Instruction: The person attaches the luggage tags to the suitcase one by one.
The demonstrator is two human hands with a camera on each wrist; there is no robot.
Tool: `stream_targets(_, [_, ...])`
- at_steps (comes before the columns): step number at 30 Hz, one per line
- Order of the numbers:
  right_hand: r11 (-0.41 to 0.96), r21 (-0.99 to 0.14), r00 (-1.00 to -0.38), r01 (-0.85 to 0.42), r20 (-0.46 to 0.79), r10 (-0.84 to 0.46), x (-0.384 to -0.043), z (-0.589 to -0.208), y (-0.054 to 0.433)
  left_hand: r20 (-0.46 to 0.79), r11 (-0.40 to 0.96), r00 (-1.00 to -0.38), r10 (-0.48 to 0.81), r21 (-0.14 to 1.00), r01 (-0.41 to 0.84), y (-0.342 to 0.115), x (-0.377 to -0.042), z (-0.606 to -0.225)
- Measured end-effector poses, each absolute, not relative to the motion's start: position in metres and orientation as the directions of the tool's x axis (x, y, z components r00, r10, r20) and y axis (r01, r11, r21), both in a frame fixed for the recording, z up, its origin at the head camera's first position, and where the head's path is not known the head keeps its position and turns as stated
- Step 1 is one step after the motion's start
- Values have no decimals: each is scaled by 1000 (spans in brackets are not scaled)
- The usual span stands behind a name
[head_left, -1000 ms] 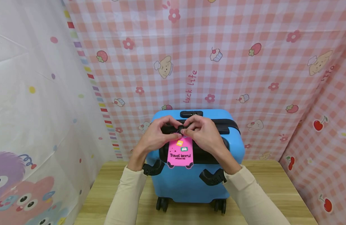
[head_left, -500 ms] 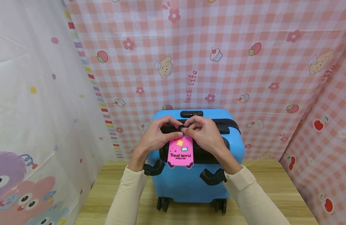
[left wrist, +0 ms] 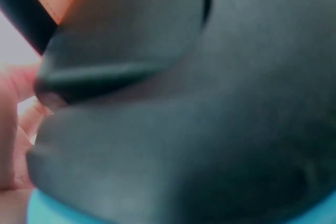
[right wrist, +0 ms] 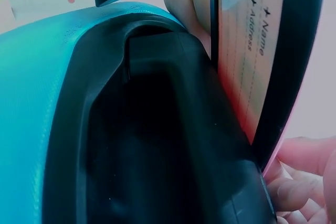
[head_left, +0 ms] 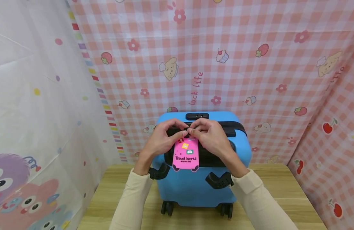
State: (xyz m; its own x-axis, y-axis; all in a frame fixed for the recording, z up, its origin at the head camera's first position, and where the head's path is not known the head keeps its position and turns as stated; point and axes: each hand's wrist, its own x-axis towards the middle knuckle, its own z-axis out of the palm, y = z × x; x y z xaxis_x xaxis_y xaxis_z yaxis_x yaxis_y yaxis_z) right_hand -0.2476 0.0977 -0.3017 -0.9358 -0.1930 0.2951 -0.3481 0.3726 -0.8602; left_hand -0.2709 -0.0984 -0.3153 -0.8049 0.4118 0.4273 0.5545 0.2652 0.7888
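A pink luggage tag (head_left: 185, 158) printed "Travel World" hangs against the front of a blue suitcase (head_left: 194, 188). Both hands meet at its top, over the suitcase's black carry handle. My left hand (head_left: 162, 137) pinches the tag's small black strap between thumb and fingers. From the other side, my right hand (head_left: 211, 135) pinches the same strap, its fingertips right against the left ones. In the right wrist view the tag's back shows a name and address card (right wrist: 252, 45) beside the black handle (right wrist: 210, 129). The fingers partly hide the strap.
The suitcase stands on its black wheels (head_left: 167, 208) on a wood-grain table (head_left: 108, 191). On its top is a black combination lock (head_left: 197, 116). A pink checked cloth (head_left: 237, 80) hangs close behind, with a white patterned curtain (head_left: 50, 121) at the left.
My left thumb has moved slightly up towards the right fingertips, uncovering more of the tag's top. Both hands keep hold of the strap. The head view has shifted slightly.
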Motion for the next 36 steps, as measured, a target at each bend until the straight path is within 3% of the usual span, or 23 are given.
stream_targets(10, [344, -870, -926, -353, 271, -264, -248, -303, 102, 382, 273, -840, 386, 822, 499, -97, -270, -314])
stream_targets(36, [377, -861, -935, -342, 270, -229, -248, -302, 97, 377, 238, -838, 394, 839, 489, -100, -272, -315])
